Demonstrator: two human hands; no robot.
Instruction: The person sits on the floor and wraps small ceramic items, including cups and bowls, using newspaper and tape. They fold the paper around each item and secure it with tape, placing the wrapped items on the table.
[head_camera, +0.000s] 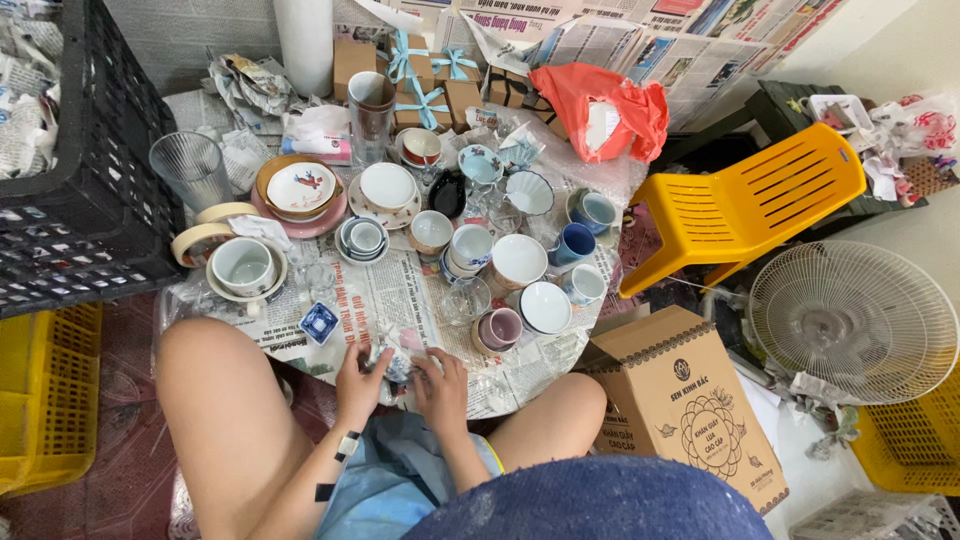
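My left hand (360, 385) and my right hand (440, 390) meet at the near edge of a low table covered in newspaper (395, 290). Between them they grip a small white and blue ceramic piece (398, 362), mostly hidden by the fingers. A small blue square dish (319, 322) lies just left of my left hand. A mauve cup (499, 328) and a clear glass (466, 300) stand just beyond my right hand. My bare knees frame the hands on both sides.
Several cups, bowls and saucers crowd the table. A black crate (80, 190) stands at left, yellow crates (45, 400) below it. A yellow plastic chair (745, 205), a white fan (855, 320) and a brown cardboard box (685, 400) are at right. Ribboned gift boxes (430, 85) sit at the back.
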